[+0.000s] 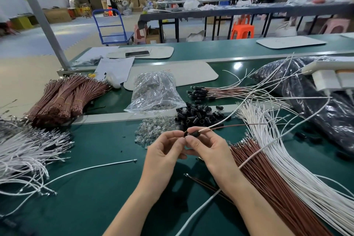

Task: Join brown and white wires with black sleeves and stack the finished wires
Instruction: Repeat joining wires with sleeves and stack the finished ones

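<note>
Left hand and right hand together pinch a stubby, glossy black sleeve over green matting, thin brown wire and white wire trailing toward three o'clock; finished wires fan at one o'clock.

A phone lies on a pale mat.

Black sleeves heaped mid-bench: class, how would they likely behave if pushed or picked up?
The black sleeves are short hollow tubes, so they are probably light and apt to roll; a few lie apart from the heap. Pushed, the loose heap would likely scatter across the green bench rather than slide as one. Being small, each probably needs a fingertip pinch.
</note>
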`<state>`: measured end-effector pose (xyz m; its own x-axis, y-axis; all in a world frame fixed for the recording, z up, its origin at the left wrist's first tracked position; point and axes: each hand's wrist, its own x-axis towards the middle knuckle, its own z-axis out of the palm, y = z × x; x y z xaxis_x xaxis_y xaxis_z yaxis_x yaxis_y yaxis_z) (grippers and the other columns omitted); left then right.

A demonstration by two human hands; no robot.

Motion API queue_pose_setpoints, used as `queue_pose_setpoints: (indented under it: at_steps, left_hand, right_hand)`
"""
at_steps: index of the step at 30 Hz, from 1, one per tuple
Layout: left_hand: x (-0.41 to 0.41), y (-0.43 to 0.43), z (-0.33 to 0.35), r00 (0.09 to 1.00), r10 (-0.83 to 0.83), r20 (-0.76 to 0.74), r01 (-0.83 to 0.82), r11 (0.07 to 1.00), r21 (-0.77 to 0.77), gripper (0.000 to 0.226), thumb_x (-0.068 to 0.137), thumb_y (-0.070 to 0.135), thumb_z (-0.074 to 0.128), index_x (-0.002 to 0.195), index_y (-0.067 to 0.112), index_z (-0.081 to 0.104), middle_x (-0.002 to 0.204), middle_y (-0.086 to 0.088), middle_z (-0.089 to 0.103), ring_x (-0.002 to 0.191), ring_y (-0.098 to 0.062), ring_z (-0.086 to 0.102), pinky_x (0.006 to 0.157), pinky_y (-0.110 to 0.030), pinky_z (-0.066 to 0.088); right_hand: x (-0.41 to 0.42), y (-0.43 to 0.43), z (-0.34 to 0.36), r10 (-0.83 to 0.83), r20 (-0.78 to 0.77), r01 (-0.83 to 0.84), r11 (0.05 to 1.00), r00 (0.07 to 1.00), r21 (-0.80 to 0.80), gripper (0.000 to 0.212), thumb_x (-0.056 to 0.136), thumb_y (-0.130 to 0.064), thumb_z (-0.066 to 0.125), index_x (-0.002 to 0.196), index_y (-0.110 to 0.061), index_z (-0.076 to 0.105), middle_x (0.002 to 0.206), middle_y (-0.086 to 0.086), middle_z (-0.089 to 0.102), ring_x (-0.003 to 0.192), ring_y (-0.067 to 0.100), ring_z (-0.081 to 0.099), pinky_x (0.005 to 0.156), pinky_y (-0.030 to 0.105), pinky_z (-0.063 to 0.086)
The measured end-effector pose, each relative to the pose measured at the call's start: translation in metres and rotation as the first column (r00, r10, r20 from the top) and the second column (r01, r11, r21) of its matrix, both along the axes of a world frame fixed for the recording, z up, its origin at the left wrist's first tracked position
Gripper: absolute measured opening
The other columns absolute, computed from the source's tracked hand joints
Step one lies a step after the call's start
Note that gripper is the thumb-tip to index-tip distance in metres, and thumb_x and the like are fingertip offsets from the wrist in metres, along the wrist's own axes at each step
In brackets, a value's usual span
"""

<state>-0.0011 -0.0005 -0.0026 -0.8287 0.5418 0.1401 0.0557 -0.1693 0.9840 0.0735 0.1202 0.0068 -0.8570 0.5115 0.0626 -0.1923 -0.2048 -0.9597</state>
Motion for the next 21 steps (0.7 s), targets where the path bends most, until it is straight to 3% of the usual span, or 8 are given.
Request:
queue_pose_setpoints:
  at_steps: [6, 9, 12, 15, 21]
  left_hand:
    - [-0.0035, -0.0007, -0.0024, 0.999, -0.024, 0.038, 0.023, 0.999, 0.033, 0.016, 0.097, 0.007, 0.063, 0.111, 0.012, 0.067, 0.096, -0.011, 0.075, 0.081, -0.016, 0.072, 0.069, -0.025, 0.057]
    - [-0.0056, -0.0003, -0.0037, 0.994, -0.036, 0.099, 0.031, 0.998, 0.047, 0.017, 0.099, 0.008, 0.061, 0.113, 0.014, 0.068, 0.095, -0.007, 0.074, 0.079, -0.015, 0.071, 0.068, -0.024, 0.057]
    - [-0.0074, -0.0011, -0.0034, 0.983, -0.053, 0.177, 0.046, 0.998, 0.044, 0.02, 0.098, 0.025, 0.059, 0.109, 0.014, 0.072, 0.09, -0.005, 0.072, 0.077, -0.016, 0.067, 0.065, -0.025, 0.056]
    - [-0.0064, -0.0024, -0.0023, 0.99, -0.084, 0.114, 0.086, 0.996, -0.009, 0.03, 0.089, 0.036, 0.065, 0.105, 0.013, 0.074, 0.088, -0.004, 0.073, 0.075, -0.015, 0.067, 0.065, -0.025, 0.055]
    - [-0.0059, -0.0035, -0.0041, 0.997, -0.08, 0.019, 0.082, 0.994, -0.073, 0.01, 0.096, 0.014, 0.067, 0.101, 0.016, 0.076, 0.091, -0.006, 0.076, 0.075, -0.01, 0.067, 0.064, -0.023, 0.055]
  right_hand:
    - [-0.0005, 0.0, 0.0006, -0.028, -0.029, 0.027, 0.999, 0.999, -0.043, 0.014, 0.082, -0.021, 0.074, 0.093, -0.028, 0.076, 0.09, 0.015, 0.075, 0.085, 0.028, 0.075, 0.077, 0.026, 0.059]
    - [-0.0006, 0.0017, 0.0004, -0.052, -0.031, 0.05, 0.998, 0.998, -0.049, 0.015, 0.08, -0.022, 0.074, 0.092, -0.03, 0.077, 0.088, 0.01, 0.076, 0.084, 0.021, 0.074, 0.075, 0.023, 0.059]
    - [-0.0006, 0.0055, -0.0003, -0.084, -0.028, 0.082, 0.995, 0.996, -0.048, 0.014, 0.085, -0.013, 0.073, 0.092, -0.025, 0.077, 0.082, 0.005, 0.075, 0.08, 0.014, 0.071, 0.074, 0.023, 0.058]
    - [0.0009, 0.0055, -0.0007, -0.071, -0.029, 0.07, 0.997, 0.997, -0.029, 0.014, 0.087, -0.011, 0.073, 0.095, -0.022, 0.076, 0.081, 0.005, 0.075, 0.08, 0.015, 0.072, 0.074, 0.022, 0.058]
    - [0.0018, 0.0042, 0.0002, -0.056, -0.016, 0.057, 0.996, 0.998, 0.068, 0.018, 0.089, -0.013, 0.073, 0.096, -0.03, 0.076, 0.08, 0.0, 0.075, 0.083, 0.013, 0.074, 0.076, 0.021, 0.058]
